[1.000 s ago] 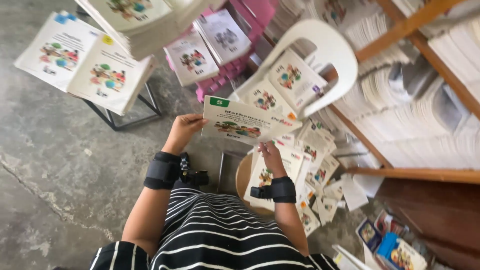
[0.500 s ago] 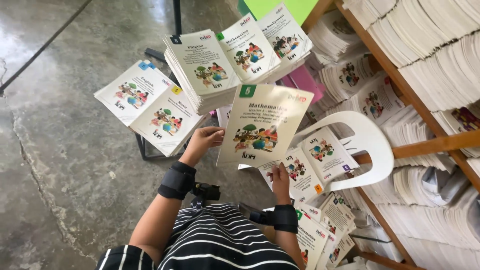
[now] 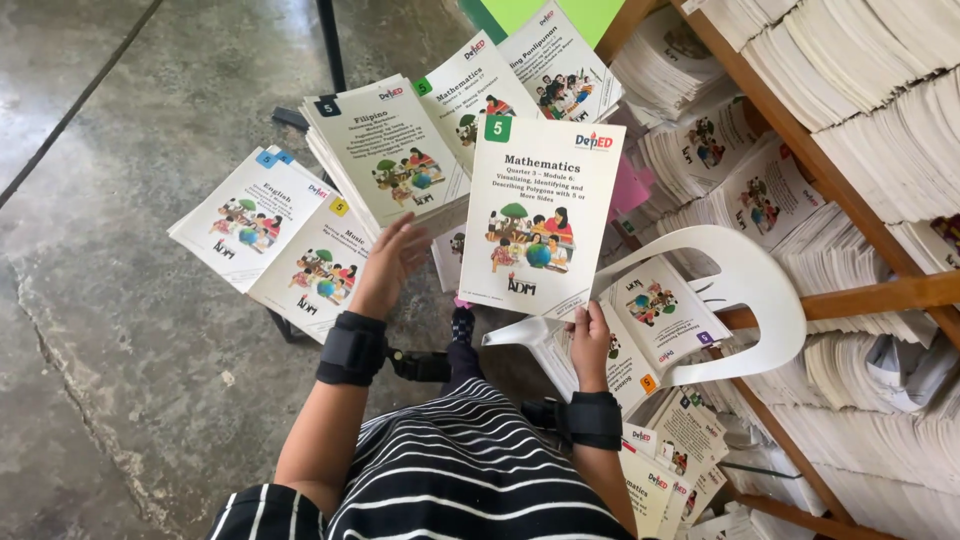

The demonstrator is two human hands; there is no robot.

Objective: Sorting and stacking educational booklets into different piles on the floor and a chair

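While the right hand (image 3: 590, 345) pinches the lower right corner of a white booklet (image 3: 540, 215) with a green tab at its top, the cover stands upright facing the camera, above that hand; fingers closed on the bottom edge, thumb on the front; the left hand (image 3: 388, 262) is spread, fingers apart, holding nothing, just left of the booklet's lower left corner and apparently clear of it, though contact at the edge cannot be ruled out from this angle; black wrist bands sit on both forearms.

Beyond the left hand's fingertips lies a thick stack of booklets (image 3: 385, 150) with a dark tab; to that hand's left, two thinner piles (image 3: 280, 235) lie side by side, tabs blue and yellow; further stacks (image 3: 520, 70) lie behind the held booklet.

Right of the right hand, a white plastic chair (image 3: 755, 290) carries more booklets (image 3: 660, 305) on its seat; beyond it, wooden shelves (image 3: 850, 295) are packed with paper stacks; grey concrete floor (image 3: 100, 300) lies far left of the left hand.
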